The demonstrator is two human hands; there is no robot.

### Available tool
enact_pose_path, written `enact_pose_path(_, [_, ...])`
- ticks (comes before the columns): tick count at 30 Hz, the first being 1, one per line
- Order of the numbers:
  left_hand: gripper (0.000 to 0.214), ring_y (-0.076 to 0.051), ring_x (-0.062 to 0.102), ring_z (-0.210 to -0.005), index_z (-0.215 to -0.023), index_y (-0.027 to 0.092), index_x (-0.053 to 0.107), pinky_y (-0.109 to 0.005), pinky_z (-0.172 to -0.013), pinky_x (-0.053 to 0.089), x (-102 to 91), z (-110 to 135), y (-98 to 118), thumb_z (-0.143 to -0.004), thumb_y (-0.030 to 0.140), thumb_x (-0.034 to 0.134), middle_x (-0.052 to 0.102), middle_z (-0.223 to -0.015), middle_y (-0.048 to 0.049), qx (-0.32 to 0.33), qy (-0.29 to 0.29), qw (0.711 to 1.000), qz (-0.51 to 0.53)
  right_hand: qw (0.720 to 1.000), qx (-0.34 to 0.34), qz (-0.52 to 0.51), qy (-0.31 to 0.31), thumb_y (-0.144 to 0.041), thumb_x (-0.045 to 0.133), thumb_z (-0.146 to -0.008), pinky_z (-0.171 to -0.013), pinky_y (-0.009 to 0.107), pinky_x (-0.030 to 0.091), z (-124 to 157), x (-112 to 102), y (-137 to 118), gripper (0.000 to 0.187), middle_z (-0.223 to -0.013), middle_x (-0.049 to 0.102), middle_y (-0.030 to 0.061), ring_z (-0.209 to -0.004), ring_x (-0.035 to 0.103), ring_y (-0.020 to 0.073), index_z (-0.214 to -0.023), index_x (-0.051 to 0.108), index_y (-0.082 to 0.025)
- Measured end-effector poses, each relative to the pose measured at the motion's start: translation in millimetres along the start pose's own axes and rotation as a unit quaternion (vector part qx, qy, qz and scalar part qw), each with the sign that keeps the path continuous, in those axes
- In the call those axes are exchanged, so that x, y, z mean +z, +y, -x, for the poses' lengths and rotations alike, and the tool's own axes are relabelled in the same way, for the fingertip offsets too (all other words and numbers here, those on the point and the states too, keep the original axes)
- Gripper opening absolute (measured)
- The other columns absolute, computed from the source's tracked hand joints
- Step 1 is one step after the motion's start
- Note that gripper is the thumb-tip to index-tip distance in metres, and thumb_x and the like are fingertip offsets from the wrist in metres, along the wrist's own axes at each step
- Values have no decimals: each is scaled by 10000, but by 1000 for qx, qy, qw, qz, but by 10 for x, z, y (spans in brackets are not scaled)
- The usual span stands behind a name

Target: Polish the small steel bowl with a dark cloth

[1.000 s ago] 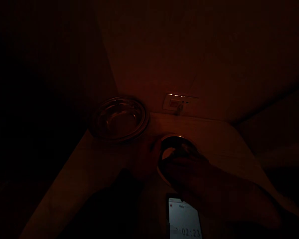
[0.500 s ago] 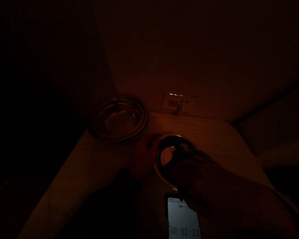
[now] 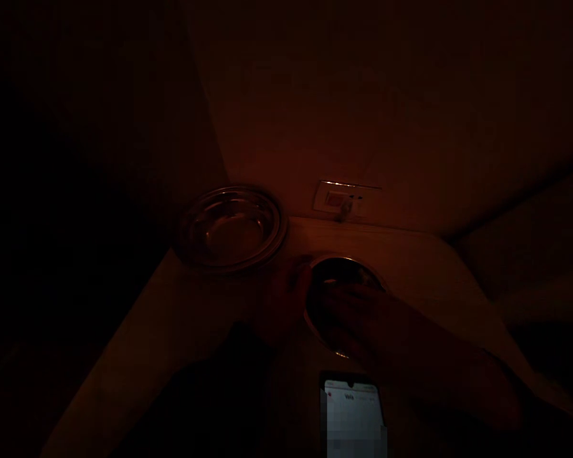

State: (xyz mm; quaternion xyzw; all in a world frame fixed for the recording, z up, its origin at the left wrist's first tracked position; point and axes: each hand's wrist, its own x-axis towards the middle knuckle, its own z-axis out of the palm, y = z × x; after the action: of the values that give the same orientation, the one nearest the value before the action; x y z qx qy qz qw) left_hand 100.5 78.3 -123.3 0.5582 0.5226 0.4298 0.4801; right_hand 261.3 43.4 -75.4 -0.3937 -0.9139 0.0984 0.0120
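Very dim here: the steel bowl [image 3: 339, 270] sits on the table [image 3: 424, 261] toward its far edge, right between both hands. Left hand [image 3: 281, 299] cups its left wall, right hand [image 3: 363, 318] lies across its mouth, grip too dark to tell.

Looks like a home, probably a kitchen or dining corner, very dim with a red cast. Evidence: pale wood-grain worktop [image 3: 172, 331] butted into a wall corner, white switch/socket plate [image 3: 346, 198] on the wall just above it, round steel plate [image 3: 232, 228] and steel bowl [image 3: 344, 270] on the surface. Smartphone [image 3: 353, 413] with lit screen at the near edge; everything else is too dark to read.
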Motion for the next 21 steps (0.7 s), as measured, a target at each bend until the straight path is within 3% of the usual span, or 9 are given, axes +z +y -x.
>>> enact_pose_path(4, [301,-182,631,-1001,-1068,155,630,-288,-885,481,6,2,14,-861,251,434,688,-1087,-68,13,3,1000,-7,1000,4,1,6,-364,402,-916,-937,522,419,-20,-1,-28,415,-1243,569,158,-1172,474,334,-1220,535,-115])
enact_pose_path(8, [302,-180,638,-980,-1064,160,640,-288,-875,486,18,1,33,-861,232,428,694,-1073,-61,21,15,1000,2,998,-16,-53,-33,-416,473,-876,-948,465,421,-3,-126,-65,446,-1238,574,137,-1163,484,299,-1217,536,-136])
enact_pose_path(12, [308,-180,648,-944,-1063,156,643,-281,-828,503,23,7,11,-862,252,431,704,-1048,-60,12,9,1000,23,994,-19,-93,-62,-378,565,-825,-875,404,465,87,-272,-40,410,-1177,609,113,-1050,568,263,-1180,564,-174])
enact_pose_path(15, [316,-189,641,-964,-1070,159,644,-295,-845,496,17,14,-19,-861,282,443,702,-1054,-63,12,14,1000,24,991,-19,-100,-82,-273,570,-818,-917,406,430,138,-330,-16,311,-1155,623,86,-1051,570,250,-1118,601,-197])
enact_pose_path(18, [318,-187,642,-964,-1072,159,643,-292,-845,495,16,13,-19,-860,282,441,700,-1059,-63,7,16,999,27,991,-24,-104,-83,-217,563,-808,-961,420,396,133,-325,-36,380,-1202,597,96,-1112,530,256,-1186,561,-187])
enact_pose_path(21, [309,-177,650,-939,-1051,152,650,-277,-828,501,23,5,1,-857,257,433,708,-1035,-59,4,21,999,34,989,-11,-113,-95,-324,542,-837,-959,445,404,91,-264,-90,460,-1264,552,121,-1145,500,272,-1267,490,-168])
